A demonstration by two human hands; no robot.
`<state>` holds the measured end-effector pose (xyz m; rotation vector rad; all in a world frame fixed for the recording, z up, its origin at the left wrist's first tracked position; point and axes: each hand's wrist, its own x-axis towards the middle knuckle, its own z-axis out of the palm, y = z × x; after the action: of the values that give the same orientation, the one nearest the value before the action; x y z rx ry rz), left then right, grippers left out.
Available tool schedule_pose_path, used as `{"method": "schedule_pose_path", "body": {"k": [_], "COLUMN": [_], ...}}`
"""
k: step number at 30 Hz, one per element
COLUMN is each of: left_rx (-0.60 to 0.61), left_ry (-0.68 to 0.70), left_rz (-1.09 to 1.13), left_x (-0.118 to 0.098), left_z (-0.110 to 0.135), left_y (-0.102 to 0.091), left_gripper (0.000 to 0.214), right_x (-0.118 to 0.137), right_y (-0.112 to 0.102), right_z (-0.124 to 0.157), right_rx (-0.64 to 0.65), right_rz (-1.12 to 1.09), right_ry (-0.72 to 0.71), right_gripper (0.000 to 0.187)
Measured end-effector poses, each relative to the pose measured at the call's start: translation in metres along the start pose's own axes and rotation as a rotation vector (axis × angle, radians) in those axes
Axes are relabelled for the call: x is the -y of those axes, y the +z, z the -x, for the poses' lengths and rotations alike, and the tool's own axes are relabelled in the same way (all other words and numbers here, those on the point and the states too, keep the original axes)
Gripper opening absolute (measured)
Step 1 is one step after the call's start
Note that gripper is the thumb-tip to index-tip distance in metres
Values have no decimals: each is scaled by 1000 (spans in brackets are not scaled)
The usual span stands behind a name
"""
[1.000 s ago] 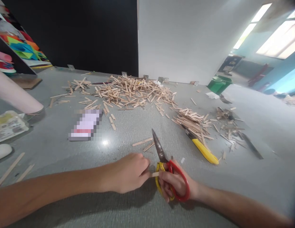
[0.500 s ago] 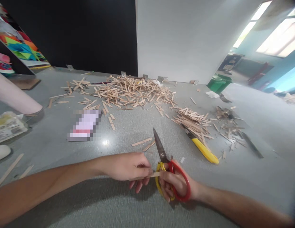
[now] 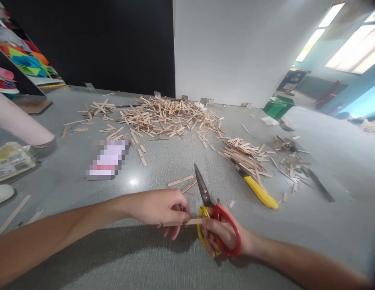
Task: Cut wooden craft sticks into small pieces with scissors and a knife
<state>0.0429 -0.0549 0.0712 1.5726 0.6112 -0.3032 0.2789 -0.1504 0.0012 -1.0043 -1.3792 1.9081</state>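
Between my two hands runs a pale wooden craft stick (image 3: 194, 221), held level just above the table. My left hand (image 3: 163, 207) pinches its left part between thumb and fingers. My right hand (image 3: 220, 231) is closed around the red and yellow handles of a pair of scissors (image 3: 203, 187), and its thumb and fingertips also grip the stick's right end. The dark blades are together and point away from me. Beyond my left hand, two loose craft sticks (image 3: 180, 181) lie on the table.
Many cut stick pieces (image 3: 172, 114) are heaped at the back. A bundle of sticks (image 3: 243, 151) and a yellow utility knife (image 3: 260, 191) lie to the right, near a loose metal blade (image 3: 319, 185). A phone (image 3: 109, 159) and a white mouse (image 3: 3, 194) are on the left.
My left hand has shifted slightly left along the stick, so more of it shows between my hands. My right hand and the scissors have barely moved.
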Motion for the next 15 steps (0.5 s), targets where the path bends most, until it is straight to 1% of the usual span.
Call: {"method": "schedule_pose_path", "body": {"k": [4,7,10,15], "left_rx": [42,61,95,171], "left_ry": [-67,-85,-81,-26], "left_rz": [-55,-69,-46,45], "left_x": [-7,-9,-8,-1], "left_z": [8,9,8,5], "left_y": [-4,-5,-6,-8], "left_gripper": [16,12,12,12], "right_x": [1,0,1,3], "right_y": [1,1,0,-1], "right_z": [0,1,1,2], "right_rx": [-5,4,23,32], "right_rz": [6,18,32,75], "right_ry": [12,7,6,33], "right_gripper": [49,51,51,50]}}
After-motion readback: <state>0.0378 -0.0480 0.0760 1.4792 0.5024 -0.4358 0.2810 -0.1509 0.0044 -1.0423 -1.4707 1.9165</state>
